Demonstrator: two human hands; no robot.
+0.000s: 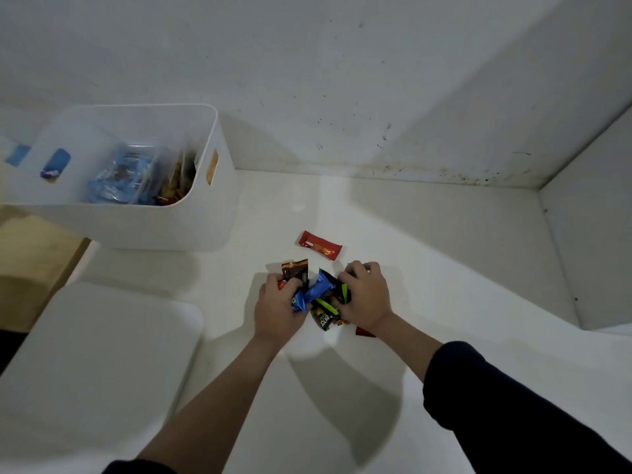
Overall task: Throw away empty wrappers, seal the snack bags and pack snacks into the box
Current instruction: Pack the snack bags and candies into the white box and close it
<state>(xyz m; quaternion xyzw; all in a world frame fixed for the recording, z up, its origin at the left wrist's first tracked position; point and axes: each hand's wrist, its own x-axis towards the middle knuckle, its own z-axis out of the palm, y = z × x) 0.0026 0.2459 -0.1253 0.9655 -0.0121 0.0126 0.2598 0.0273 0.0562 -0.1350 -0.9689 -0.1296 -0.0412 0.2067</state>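
Observation:
Both hands close in on a small heap of snack packs on the white counter. My left hand (278,304) grips a brown pack (294,269) and a blue pack (316,288), with a bit of red showing under its fingers. My right hand (364,295) curls over the heap's right side, holding a black and green pack (326,316). A red wrapper edge (363,332) peeks out beneath the right wrist. One red bar (319,245) lies alone just beyond the hands. The white box (205,213) stands at the far left with bagged snacks inside.
A white lid (102,354) lies flat at the near left of the counter. The wall runs along the back and a side panel (588,241) closes off the right. A wooden surface (34,261) shows past the counter's left edge.

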